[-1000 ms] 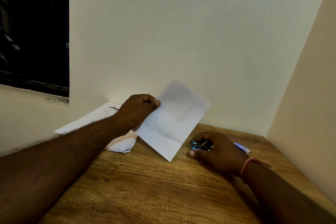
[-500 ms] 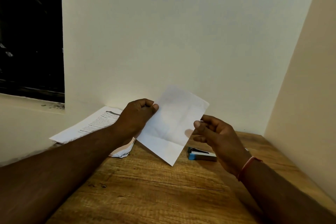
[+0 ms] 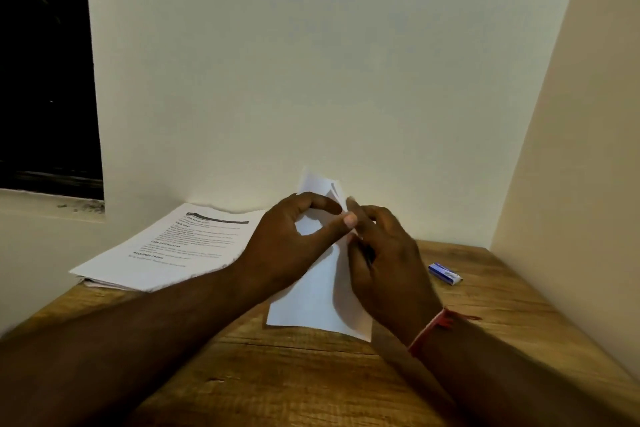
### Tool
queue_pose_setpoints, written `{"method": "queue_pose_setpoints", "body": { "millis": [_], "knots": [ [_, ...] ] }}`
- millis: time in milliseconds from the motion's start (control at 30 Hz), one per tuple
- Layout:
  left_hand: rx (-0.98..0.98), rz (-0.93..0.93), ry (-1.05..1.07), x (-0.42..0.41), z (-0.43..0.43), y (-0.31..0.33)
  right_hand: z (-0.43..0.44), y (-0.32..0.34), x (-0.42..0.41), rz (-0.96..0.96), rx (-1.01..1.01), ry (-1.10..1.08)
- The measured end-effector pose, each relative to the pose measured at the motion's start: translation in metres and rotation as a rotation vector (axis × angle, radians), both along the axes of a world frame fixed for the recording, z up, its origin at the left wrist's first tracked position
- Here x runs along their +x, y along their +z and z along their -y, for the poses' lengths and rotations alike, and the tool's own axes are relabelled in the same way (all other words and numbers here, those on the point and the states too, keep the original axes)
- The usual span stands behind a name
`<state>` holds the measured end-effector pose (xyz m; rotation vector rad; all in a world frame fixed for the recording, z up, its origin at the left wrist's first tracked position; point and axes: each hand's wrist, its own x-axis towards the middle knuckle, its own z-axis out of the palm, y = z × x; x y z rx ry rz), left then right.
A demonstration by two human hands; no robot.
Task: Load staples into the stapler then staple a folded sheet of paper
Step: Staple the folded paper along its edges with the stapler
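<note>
A white sheet of paper (image 3: pixel 318 298) is held upright over the wooden table (image 3: pixel 304 385), bent into a narrow fold. My left hand (image 3: pixel 291 246) pinches its upper part between thumb and fingers. My right hand (image 3: pixel 384 263) grips the same sheet from the right side, fingers curled at the fold. The stapler is hidden behind my hands and the paper. A small blue and white staple box (image 3: pixel 445 273) lies on the table to the right of my right hand.
A stack of printed pages (image 3: pixel 173 250) lies at the table's back left against the wall. Walls close the table at the back and on the right. A dark window (image 3: pixel 45 80) is at the far left.
My right hand left the stapler on the table and came up to the sheet. Both hands now hold the paper, which has gone from a flat sheet to a narrow fold.
</note>
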<state>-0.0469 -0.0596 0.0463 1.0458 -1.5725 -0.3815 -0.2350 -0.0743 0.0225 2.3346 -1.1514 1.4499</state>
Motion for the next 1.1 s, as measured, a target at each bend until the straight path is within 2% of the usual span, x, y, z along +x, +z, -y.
{"method": "queue_pose_setpoints", "body": {
  "millis": [167, 333, 500, 700, 867, 1000, 1100],
  "knots": [
    [0.053, -0.127, -0.096, 0.0, -0.003, 0.002, -0.009, -0.002, 0.008, -0.053, 0.083, 0.041],
    [0.068, -0.177, -0.181, 0.003, -0.004, 0.0, -0.007, 0.0, 0.003, -0.032, 0.133, 0.063],
    [0.073, -0.151, -0.125, 0.005, -0.002, 0.0, -0.011, 0.004, 0.002, 0.07, 0.144, 0.112],
    [0.032, -0.156, -0.153, 0.005, -0.004, 0.003, -0.01, 0.01, -0.002, 0.174, 0.12, 0.138],
    [0.037, -0.168, -0.079, 0.004, -0.008, 0.008, -0.013, 0.015, -0.002, 0.348, 0.183, 0.215],
    [-0.056, -0.014, 0.059, -0.001, -0.016, 0.015, -0.015, 0.02, -0.003, 0.447, 0.174, 0.223],
    [-0.163, 0.101, 0.09, -0.006, -0.023, 0.019, -0.016, 0.023, -0.005, 0.442, 0.097, 0.21]
  ]
}}
